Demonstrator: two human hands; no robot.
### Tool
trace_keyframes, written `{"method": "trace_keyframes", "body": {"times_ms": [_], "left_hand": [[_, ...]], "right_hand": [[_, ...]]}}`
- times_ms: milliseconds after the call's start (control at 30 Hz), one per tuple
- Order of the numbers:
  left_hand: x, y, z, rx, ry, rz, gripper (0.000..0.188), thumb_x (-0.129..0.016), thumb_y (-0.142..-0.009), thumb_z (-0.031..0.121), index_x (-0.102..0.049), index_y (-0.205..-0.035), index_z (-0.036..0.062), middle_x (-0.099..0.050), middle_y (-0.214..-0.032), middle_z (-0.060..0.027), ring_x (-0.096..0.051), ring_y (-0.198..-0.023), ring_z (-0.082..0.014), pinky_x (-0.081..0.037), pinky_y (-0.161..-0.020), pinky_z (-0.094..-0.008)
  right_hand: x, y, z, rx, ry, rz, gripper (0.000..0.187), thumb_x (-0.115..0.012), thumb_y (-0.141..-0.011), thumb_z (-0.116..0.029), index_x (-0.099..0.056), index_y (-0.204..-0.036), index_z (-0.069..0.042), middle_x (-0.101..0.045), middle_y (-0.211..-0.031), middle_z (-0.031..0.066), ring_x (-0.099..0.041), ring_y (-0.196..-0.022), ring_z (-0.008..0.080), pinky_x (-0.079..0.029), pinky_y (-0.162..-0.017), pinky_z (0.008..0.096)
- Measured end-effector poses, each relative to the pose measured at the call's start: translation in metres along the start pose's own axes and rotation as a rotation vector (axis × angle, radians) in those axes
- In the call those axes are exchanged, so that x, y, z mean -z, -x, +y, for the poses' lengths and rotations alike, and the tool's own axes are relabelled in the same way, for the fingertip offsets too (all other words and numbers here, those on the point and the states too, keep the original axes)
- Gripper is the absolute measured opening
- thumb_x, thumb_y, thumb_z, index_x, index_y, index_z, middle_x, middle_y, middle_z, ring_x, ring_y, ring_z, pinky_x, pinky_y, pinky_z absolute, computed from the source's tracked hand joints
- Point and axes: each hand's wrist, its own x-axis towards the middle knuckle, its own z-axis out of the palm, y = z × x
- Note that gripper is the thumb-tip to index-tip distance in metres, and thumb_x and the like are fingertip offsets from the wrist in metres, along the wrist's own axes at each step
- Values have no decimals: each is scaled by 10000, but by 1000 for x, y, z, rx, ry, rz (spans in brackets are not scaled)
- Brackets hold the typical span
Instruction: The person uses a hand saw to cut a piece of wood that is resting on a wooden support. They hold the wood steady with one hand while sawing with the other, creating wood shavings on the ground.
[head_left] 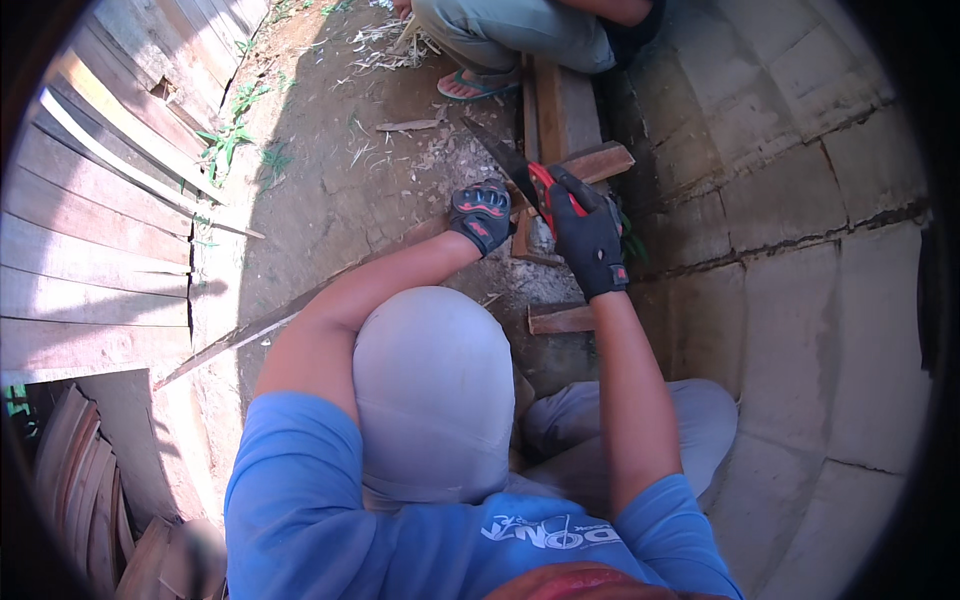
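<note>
My right hand (583, 232), in a black glove with red trim, is closed round the red and black handle of a handsaw (508, 160). The saw's dark blade slants up and left, close to a long wooden strip (270, 318). Whether its teeth touch the wood, I cannot tell. My left hand (481, 216), gloved alike, is closed on that strip just left of the blade; its fingertips are hidden under the knuckles. The strip runs from the lower left past my knee, and a piece of wood (598, 163) shows beyond the saw.
Timber beams (566, 105) lie ahead, and a short wood block (560, 319) sits nearer me. Another person's sandalled foot (478, 86) is at the far side beside wood shavings (385, 50). A block wall (790, 250) stands right, a plank wall (100, 230) left.
</note>
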Motion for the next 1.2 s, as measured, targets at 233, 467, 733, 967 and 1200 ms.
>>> {"method": "trace_keyframes", "body": {"times_ms": [233, 467, 733, 967, 1200], "left_hand": [[-12, -14, -25, -70, 0, 62, 272, -667, -846, 262, -757, -969, 36, -750, -956, -237, -737, -900, -422, -584, -803, -545], [31, -33, -33, -14, 48, -255, 431, -658, -790, 320, -788, -1075, 23, -760, -1070, -265, -750, -1009, -415, -603, -884, -497], [63, -34, -28, -38, 65, -378, 477, -733, -746, 395, -817, -1049, 37, -779, -1068, -240, -772, -1006, -376, -615, -881, -466], [70, -48, -35, -45, 163, -542, 402, -738, -770, 409, -841, -943, 61, -803, -823, -111, -792, -837, -283, -617, -849, -419], [69, -45, -41, -28, 176, -528, 405, -728, -796, 406, -845, -983, 67, -811, -815, -79, -792, -806, -230, -619, -822, -394]], "right_hand": [[1, 12, -3, 51, -61, -30, 390, -651, -1036, -263, -719, -1368, -69, -757, -1269, 201, -727, -1186, 332, -535, -1031, 405], [3, 27, 6, 114, 69, -55, 377, -642, -1052, -259, -708, -1392, -111, -735, -1295, 224, -709, -1220, 355, -536, -1030, 419], [58, 63, -22, 40, 60, -113, 376, -645, -1052, -250, -714, -1390, -102, -749, -1297, 184, -716, -1223, 318, -534, -1034, 403], [155, 173, -56, -234, 108, -102, 392, -650, -1044, -168, -695, -1416, -54, -782, -1240, 156, -769, -1069, 256, -579, -931, 384], [189, 228, -93, -77, 184, -31, 396, -627, -1007, -112, -702, -1372, 22, -792, -1078, 154, -753, -916, 195, -586, -865, 345]]}}
